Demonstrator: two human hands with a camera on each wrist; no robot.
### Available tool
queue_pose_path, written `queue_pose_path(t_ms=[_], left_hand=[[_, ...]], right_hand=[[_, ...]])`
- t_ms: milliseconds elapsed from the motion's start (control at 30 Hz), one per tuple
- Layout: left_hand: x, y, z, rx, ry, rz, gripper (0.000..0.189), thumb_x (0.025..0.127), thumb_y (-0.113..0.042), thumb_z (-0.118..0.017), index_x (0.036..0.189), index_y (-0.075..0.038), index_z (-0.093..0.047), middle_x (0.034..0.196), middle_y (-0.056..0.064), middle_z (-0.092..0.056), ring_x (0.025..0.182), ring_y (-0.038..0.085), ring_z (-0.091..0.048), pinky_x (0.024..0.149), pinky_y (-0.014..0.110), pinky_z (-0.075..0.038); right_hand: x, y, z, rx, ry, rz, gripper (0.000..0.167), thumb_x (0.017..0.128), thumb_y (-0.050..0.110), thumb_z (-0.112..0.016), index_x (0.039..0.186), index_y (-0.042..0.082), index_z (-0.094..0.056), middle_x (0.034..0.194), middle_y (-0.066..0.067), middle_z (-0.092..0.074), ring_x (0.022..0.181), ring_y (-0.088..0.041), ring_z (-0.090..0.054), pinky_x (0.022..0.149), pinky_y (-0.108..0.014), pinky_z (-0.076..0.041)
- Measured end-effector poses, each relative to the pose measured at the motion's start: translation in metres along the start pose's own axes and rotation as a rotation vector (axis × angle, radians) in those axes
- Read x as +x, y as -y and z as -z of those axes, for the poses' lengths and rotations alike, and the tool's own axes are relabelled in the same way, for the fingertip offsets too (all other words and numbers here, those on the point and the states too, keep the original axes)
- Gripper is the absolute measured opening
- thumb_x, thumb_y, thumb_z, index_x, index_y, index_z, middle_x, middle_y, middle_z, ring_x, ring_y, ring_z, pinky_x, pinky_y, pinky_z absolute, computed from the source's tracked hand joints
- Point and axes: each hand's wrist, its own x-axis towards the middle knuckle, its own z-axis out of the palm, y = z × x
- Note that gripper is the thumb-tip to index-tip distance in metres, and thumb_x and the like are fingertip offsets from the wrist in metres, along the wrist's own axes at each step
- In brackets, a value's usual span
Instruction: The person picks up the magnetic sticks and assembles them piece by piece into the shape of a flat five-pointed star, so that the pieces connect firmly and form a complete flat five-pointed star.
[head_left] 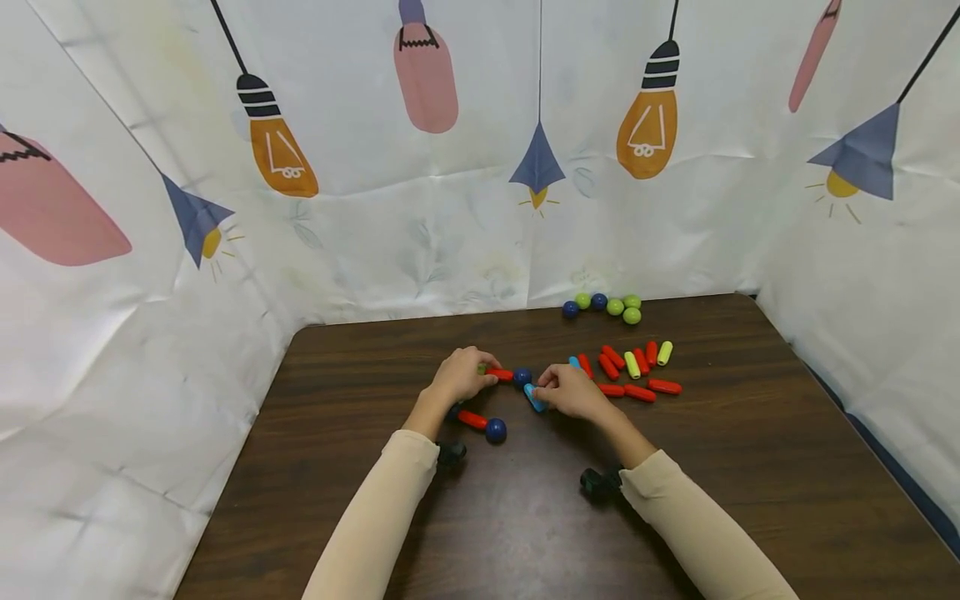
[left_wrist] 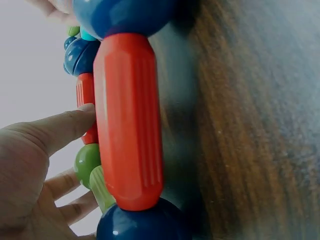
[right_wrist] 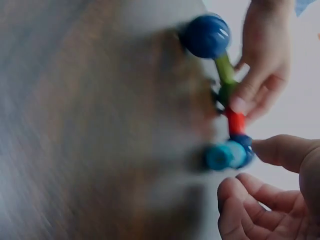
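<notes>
My left hand (head_left: pixel 459 377) pinches a red magnetic rod (head_left: pixel 500 375), its thumb on the rod in the left wrist view. That rod joins a dark blue ball (head_left: pixel 522 377) to a green ball (left_wrist: pixel 88 164), with a light green rod (left_wrist: pixel 102 189) beyond. A light blue rod (head_left: pixel 535 400) sticks out from the dark blue ball. Over it is my right hand (head_left: pixel 573 392), thumb tip by the ball and thumb and fingers apart in the right wrist view. Nearer me, another red rod (head_left: pixel 472 420) ends in a dark blue ball (head_left: pixel 496 431).
Right of the right hand lie several loose red rods (head_left: pixel 640 393) and yellow-green rods (head_left: pixel 632 365). Green balls (head_left: pixel 632 316) and dark blue balls (head_left: pixel 571 309) sit along the back edge of the brown table (head_left: pixel 525 533). A printed white cloth (head_left: pixel 465 225) hangs behind.
</notes>
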Motion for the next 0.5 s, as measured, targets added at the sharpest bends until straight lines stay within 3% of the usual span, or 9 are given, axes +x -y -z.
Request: queue_pose_path(t_ms=[100,233,500], left_hand=[[-0.002,0.002,0.0,-0.024,-0.007,0.008,0.022,0.096,-0.03,-0.073,0.117,-0.024,-0.078,0.128,0.008,-0.069,0.116,0.029,-0.063,0.099,0.047,-0.051],[-0.002,0.005,0.0,-0.038,-0.018,0.02,0.023,0.096,-0.03,-0.073,0.117,-0.024,-0.078,0.13,0.008,-0.068,0.119,0.03,-0.062,0.101,0.048,-0.051],[-0.004,0.007,-0.003,-0.06,-0.031,0.024,0.023,0.096,-0.03,-0.073,0.116,-0.022,-0.078,0.128,0.008,-0.069,0.118,0.03,-0.063,0.101,0.048,-0.052]], right_hand=[[0.0,-0.004,0.017,0.01,-0.01,0.037,0.023,0.099,0.028,-0.067,0.109,0.006,-0.068,0.09,-0.01,-0.07,0.074,-0.02,-0.066,0.062,-0.03,-0.052],[0.004,-0.016,0.049,0.007,-0.085,0.046,0.026,0.101,0.028,-0.064,0.115,0.006,-0.068,0.097,-0.017,-0.072,0.077,-0.026,-0.069,0.062,-0.031,-0.051],[0.023,-0.057,0.119,-0.004,-0.228,-0.099,0.035,0.105,0.028,-0.055,0.127,0.001,-0.061,0.123,-0.024,-0.065,0.098,-0.035,-0.069,0.075,-0.035,-0.054]])
